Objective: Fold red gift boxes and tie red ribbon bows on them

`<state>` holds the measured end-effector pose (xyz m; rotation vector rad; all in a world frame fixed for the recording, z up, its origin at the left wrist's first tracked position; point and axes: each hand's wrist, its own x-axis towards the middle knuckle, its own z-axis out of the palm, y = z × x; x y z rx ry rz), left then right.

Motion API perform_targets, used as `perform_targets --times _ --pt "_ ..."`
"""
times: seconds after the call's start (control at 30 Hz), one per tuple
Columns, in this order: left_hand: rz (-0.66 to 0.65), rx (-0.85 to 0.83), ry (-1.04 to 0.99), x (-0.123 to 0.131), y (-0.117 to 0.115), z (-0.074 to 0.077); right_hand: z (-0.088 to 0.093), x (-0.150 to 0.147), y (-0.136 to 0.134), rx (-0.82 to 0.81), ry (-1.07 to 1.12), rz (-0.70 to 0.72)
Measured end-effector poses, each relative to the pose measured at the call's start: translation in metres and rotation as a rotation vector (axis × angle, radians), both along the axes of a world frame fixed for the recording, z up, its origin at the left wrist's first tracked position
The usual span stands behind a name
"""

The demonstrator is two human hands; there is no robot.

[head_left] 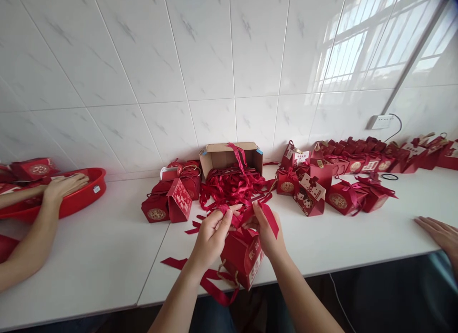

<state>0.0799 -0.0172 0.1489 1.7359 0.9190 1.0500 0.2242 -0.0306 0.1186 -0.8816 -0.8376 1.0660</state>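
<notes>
A small red gift box [239, 256] with pale lettering and a twisted cord handle stands at the table's front edge, close below my hands. Just above its top, my left hand [213, 233] pinches a red ribbon [238, 219] between thumb and fingers. My right hand [269, 232] grips the ribbon too, and a length of it hangs over the back of that hand. Another piece of red ribbon [214, 288] trails beside the box over the table edge. Behind my hands, a heap of red ribbons [232, 185] spills from an open cardboard box [211, 163].
Finished-looking red gift boxes [347, 196] stand to the right, with a long row [365, 154] along the wall. More red boxes [156, 208] stand left. A co-worker's hand [66, 185] reaches into a red basin [98, 178]. Another person's hand [438, 233] rests at right.
</notes>
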Motion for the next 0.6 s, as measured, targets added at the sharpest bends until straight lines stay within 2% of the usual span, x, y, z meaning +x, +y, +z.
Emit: perform_targets --times 0.27,0.43,0.6 --pt "0.059 0.098 0.040 -0.002 0.001 0.010 0.001 0.010 -0.004 0.071 -0.128 -0.044" --pt "0.059 0.108 0.043 -0.007 0.004 0.020 0.000 0.027 0.002 0.141 -0.248 -0.202" --pt "0.055 0.172 0.060 -0.005 0.006 0.030 0.011 0.039 0.001 0.181 -0.364 -0.278"
